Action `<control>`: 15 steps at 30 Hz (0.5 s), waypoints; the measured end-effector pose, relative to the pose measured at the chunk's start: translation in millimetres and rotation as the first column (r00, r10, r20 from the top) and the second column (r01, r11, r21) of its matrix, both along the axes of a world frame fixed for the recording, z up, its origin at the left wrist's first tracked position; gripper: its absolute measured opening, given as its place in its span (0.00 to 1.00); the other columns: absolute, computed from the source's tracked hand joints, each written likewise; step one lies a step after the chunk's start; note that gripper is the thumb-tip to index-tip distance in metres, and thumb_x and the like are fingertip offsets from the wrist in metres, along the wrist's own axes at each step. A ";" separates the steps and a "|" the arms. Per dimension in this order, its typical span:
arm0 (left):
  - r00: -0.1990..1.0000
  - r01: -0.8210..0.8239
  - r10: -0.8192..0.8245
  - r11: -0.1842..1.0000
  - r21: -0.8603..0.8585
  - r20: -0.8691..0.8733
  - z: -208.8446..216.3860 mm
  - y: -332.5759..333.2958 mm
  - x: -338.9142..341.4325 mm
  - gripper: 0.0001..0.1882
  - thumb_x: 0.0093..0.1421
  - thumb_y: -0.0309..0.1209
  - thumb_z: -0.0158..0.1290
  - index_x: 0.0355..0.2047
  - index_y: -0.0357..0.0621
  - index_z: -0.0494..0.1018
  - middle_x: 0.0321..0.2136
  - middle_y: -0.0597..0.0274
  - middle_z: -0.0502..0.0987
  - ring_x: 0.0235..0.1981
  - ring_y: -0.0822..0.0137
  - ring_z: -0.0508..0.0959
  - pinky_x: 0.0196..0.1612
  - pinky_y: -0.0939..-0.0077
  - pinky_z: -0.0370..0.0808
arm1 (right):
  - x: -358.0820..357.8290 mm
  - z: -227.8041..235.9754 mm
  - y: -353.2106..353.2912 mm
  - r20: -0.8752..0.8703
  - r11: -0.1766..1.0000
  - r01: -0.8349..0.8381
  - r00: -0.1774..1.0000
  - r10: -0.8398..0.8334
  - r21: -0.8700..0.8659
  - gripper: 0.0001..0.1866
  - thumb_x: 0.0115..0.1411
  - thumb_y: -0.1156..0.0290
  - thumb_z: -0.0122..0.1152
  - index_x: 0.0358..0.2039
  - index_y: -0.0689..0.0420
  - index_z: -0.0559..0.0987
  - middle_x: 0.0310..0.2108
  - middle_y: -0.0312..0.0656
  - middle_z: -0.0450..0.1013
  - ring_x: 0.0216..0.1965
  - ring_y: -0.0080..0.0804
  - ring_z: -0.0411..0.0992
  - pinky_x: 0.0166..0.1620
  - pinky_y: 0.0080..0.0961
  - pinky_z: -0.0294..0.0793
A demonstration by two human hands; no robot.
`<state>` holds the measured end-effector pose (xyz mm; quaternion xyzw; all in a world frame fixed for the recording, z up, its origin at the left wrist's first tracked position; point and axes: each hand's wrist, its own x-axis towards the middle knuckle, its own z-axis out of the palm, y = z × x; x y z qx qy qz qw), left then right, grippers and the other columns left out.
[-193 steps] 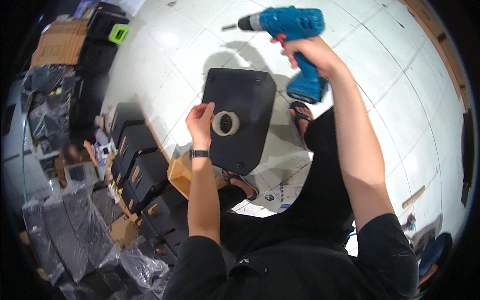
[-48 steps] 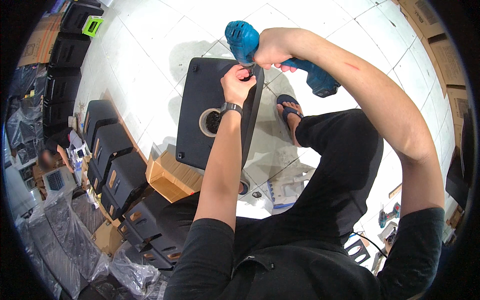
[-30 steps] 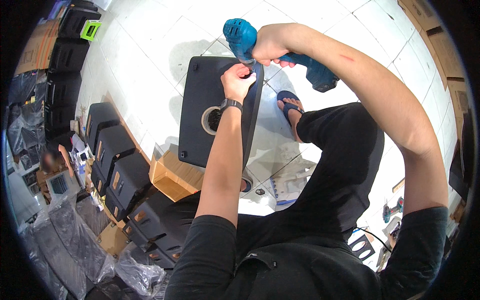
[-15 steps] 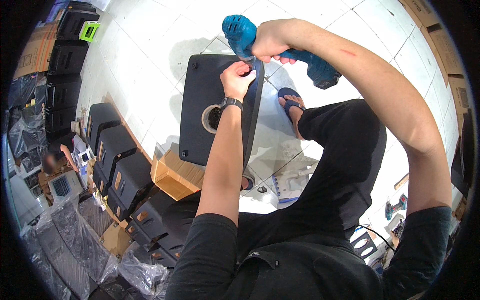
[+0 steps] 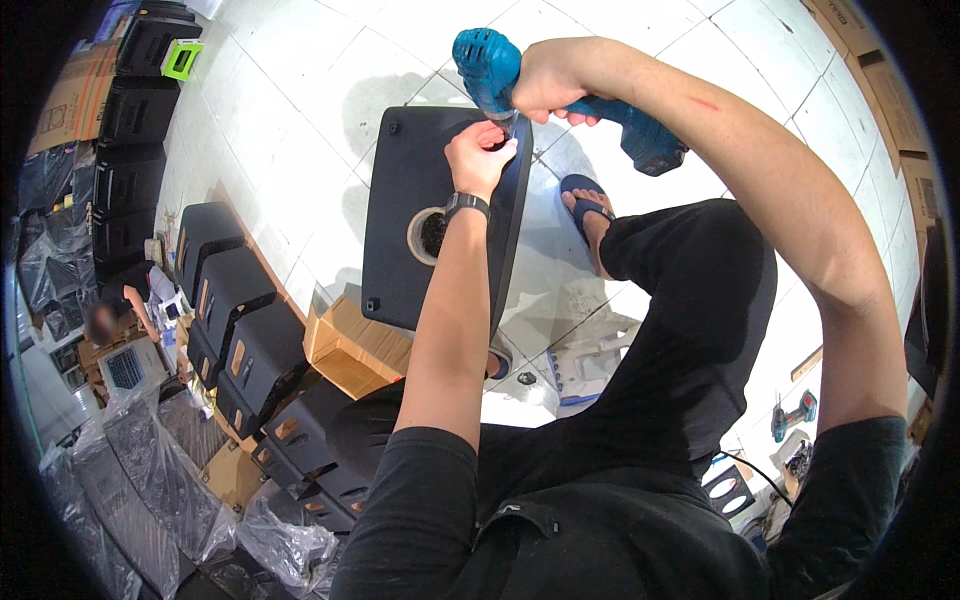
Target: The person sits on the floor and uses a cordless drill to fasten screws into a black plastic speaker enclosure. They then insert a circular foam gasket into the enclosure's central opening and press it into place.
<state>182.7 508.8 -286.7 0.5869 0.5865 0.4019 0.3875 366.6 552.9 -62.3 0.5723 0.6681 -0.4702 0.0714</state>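
Note:
A black speaker-like cabinet (image 5: 395, 180) lies on the floor before me, with small round feet at its corners. My right hand (image 5: 548, 85) grips a blue cordless drill (image 5: 488, 65), its nose pointing down at the cabinet's far right corner. Beside that nose, my left hand (image 5: 478, 158) is closed in a pinch over the same corner; whatever its fingers hold is hidden or too small to name. Near my left wrist, a tan ring (image 5: 413, 238), like a tape roll, rests on the cabinet with small dark pieces inside.
An open cardboard box (image 5: 350, 350) stands just left of the cabinet's near end. More black cabinets (image 5: 265, 360) line the left side, where another person (image 5: 130, 300) sits by a laptop (image 5: 124, 368). My sandalled foot (image 5: 588, 208) is at right; a second drill (image 5: 793, 415) lies farther right.
The whole view has shifted very slightly. Both hands and the drill stay at the same corner of the cabinet, with hardly any movement between them.

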 end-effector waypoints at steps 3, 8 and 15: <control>1.000 -0.005 0.005 1.000 0.004 -0.002 1.3 -1.4 -0.2 0.19 0.48 0.21 0.71 0.42 0.28 0.82 0.39 0.49 0.87 0.40 0.64 0.88 0.48 0.73 0.83 | -2.8 0.2 -0.1 0.025 1.000 -0.014 1.000 0.014 0.012 0.06 0.42 0.76 0.58 0.21 0.67 0.77 0.18 0.47 0.69 0.15 0.38 0.70 0.17 0.39 0.71; 1.000 0.004 -0.004 1.000 0.012 -0.026 6.2 -2.4 4.1 0.19 0.48 0.21 0.71 0.41 0.30 0.83 0.38 0.50 0.87 0.40 0.64 0.88 0.47 0.73 0.83 | 0.0 -0.6 1.6 0.022 1.000 -0.031 0.999 0.031 -0.001 0.06 0.43 0.77 0.58 0.21 0.68 0.77 0.18 0.49 0.70 0.15 0.38 0.70 0.17 0.39 0.72; 0.998 -0.033 0.037 0.997 0.065 -0.059 -1.5 0.7 4.9 0.16 0.46 0.23 0.73 0.36 0.32 0.82 0.33 0.53 0.87 0.35 0.67 0.87 0.42 0.74 0.82 | -0.5 1.0 4.6 0.078 0.994 -0.103 0.992 0.100 0.034 0.09 0.43 0.77 0.60 0.23 0.70 0.79 0.19 0.50 0.71 0.16 0.39 0.71 0.17 0.39 0.73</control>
